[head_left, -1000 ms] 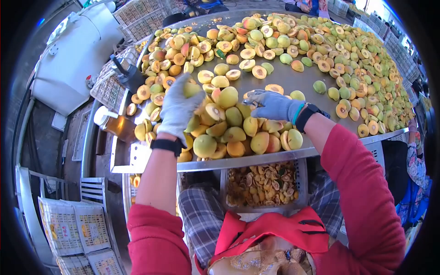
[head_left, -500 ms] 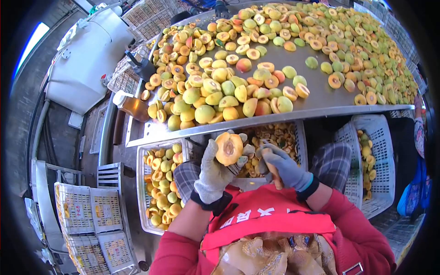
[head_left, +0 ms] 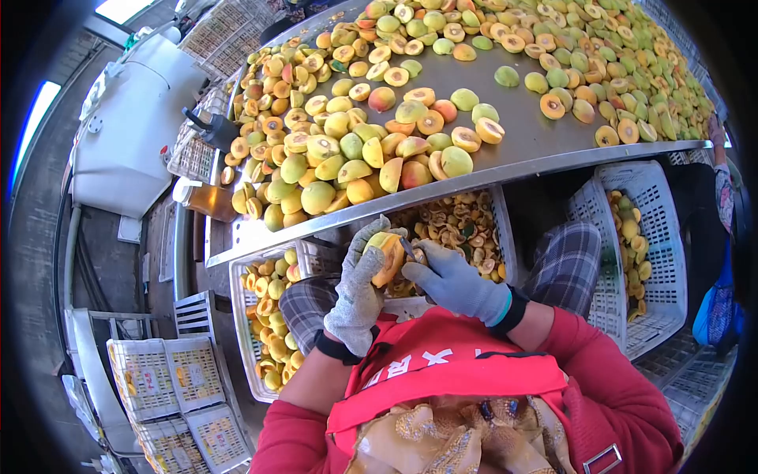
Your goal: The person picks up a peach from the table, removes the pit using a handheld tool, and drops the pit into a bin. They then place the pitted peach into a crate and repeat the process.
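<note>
My left hand (head_left: 357, 286), in a grey glove, holds a halved apricot (head_left: 388, 254) above my lap. My right hand (head_left: 452, 282), in a blue-grey glove, grips a small knife (head_left: 409, 250) whose blade touches the cut face of the fruit. Both hands hover in front of a white crate of pits (head_left: 496, 217) under the table edge. A heap of whole and halved apricots (head_left: 355, 158) lies on the metal table (head_left: 521, 126) just beyond.
A white crate of apricots (head_left: 268, 316) stands at my left knee, another crate (head_left: 639, 237) at my right. Stacked crates (head_left: 166, 395) sit on the floor at lower left. A white machine (head_left: 126, 118) stands left of the table. A person's sleeve (head_left: 722, 197) shows at far right.
My left hand took a fruit from the heap and brought it down to my lap. My right hand came down too, and its knife has moved onto the fruit's cut face.
</note>
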The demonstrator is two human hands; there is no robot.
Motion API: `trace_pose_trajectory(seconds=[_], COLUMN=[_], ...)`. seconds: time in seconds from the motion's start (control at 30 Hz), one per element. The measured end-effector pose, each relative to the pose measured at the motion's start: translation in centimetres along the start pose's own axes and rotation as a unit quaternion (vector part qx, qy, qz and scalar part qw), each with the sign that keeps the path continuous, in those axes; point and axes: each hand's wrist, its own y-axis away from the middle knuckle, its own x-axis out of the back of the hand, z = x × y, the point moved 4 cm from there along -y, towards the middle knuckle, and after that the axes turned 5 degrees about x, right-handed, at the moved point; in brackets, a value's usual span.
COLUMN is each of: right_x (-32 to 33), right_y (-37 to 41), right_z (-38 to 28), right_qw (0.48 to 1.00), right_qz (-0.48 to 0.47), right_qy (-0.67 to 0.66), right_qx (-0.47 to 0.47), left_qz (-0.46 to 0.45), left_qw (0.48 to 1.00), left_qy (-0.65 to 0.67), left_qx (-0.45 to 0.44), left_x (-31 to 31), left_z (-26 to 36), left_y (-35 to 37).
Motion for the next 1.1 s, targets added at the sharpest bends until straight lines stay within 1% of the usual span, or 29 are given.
trace_pose_trajectory(seconds=[0.17, 0.27, 0.37, 0.47, 0.57, 0.73, 0.87, 0.9, 0.93, 0.97, 1.07, 1.1], right_x=[0.9, 1.4, 1.5, 1.6, 1.4, 0.9, 0.5, 0.4, 0.7, 0.8, 0.8, 0.9], right_y=[-0.2, 0.0, -0.2, 0.1, 0.3, 0.5, 0.3, 0.4, 0.6, 0.8, 1.0, 0.9], right_z=[-0.2, -0.9, 0.1, 0.0, 0.2, 0.4, 0.8, 1.3, 0.2, -0.5, -0.9, -0.9], right_qw=[0.998, 0.996, 0.982, 0.975, 0.971, 0.975, 0.978, 0.993, 0.998, 0.992, 0.975, 0.97], right_qz=[0.01, 0.002, 0.028, 0.023, 0.034, 0.056, 0.062, 0.018, -0.027, -0.072, -0.114, -0.132], right_qy=[-0.057, -0.074, 0.096, 0.157, 0.168, 0.13, 0.081, 0.021, -0.039, -0.099, -0.164, -0.163], right_qx=[-0.003, 0.039, 0.16, 0.158, 0.169, 0.173, 0.183, 0.111, 0.039, -0.035, -0.098, -0.12], left_qz=[-0.029, -0.062, -0.077, -0.079, -0.071, -0.055, -0.045, -0.044, -0.043, -0.038, -0.035, -0.041], left_qw=[0.998, 0.993, 0.988, 0.987, 0.991, 0.991, 0.987, 0.985, 0.982, 0.977, 0.955, 0.945], left_qy=[-0.045, -0.083, -0.122, -0.129, -0.108, -0.121, -0.153, -0.165, -0.177, -0.205, -0.292, -0.322], left_qx=[-0.032, -0.053, -0.061, -0.057, -0.041, -0.025, -0.031, -0.036, -0.041, -0.042, -0.044, -0.044], left_x=[-1.1, -1.1, -1.1, -1.1, -1.5, -1.8, -1.7, -1.7, -1.7, -1.7, -2.0, -2.2], left_z=[0.0, 0.2, 0.5, 0.4, 0.1, 0.1, -0.1, 0.0, 0.1, 0.2, 1.1, 1.5], left_y=[-0.7, -1.0, -0.9, -0.9, -0.7, -0.8, -0.7, -0.7, -0.6, -0.5, -0.3, -0.3])
